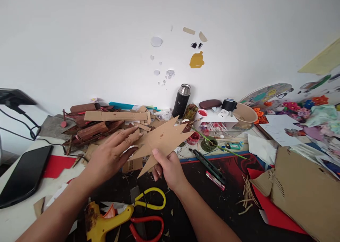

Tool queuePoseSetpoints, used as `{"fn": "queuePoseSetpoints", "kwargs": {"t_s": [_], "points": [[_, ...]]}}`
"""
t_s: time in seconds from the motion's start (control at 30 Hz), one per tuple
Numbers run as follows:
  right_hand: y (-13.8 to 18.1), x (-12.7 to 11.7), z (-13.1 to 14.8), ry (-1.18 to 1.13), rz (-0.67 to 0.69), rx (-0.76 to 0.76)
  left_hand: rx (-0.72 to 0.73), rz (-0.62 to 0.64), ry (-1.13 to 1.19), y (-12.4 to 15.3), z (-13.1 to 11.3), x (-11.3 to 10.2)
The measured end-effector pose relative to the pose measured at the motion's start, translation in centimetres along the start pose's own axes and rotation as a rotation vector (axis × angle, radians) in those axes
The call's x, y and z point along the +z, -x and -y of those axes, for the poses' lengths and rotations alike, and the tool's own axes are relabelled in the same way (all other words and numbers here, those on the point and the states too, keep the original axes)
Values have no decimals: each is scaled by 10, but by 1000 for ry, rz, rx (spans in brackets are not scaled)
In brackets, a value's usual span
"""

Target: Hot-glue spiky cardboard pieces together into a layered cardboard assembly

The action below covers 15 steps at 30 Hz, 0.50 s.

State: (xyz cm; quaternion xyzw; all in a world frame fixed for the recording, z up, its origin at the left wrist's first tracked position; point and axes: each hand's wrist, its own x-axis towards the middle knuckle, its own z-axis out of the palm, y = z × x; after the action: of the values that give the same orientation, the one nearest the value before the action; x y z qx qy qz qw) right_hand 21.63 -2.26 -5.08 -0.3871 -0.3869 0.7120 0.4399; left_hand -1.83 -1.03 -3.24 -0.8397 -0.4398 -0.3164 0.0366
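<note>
A flat piece of brown cardboard with jagged, pointed spikes at both ends is held above the dark mat. My right hand grips its lower edge, thumb on top and fingers curled underneath. At the left end of the piece is my left hand, its fingers stretched out and apart; whether the fingertips touch the cardboard I cannot tell. Below the hands lie yellow-handled scissors, a red-handled pair of scissors and a yellow glue gun.
Cardboard scraps and brown rolled pieces are heaped behind on the left. A black flask stands by the wall near paint pots. A box cutter lies right, a phone left, and a large cardboard sheet far right.
</note>
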Motion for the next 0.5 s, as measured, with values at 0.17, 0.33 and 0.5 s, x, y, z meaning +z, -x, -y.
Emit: {"fn": "queuePoseSetpoints", "kwargs": {"t_s": [0.17, 0.33, 0.5], "points": [[1, -1, 1, 41, 51, 27, 41, -41, 78, 1, -2, -3], [0, -3, 1, 46, 24, 1, -140, -47, 263, 0, -12, -14], [2, 0, 2, -20, 35, -6, -591, -108, 578, -4, -12, -18]]}}
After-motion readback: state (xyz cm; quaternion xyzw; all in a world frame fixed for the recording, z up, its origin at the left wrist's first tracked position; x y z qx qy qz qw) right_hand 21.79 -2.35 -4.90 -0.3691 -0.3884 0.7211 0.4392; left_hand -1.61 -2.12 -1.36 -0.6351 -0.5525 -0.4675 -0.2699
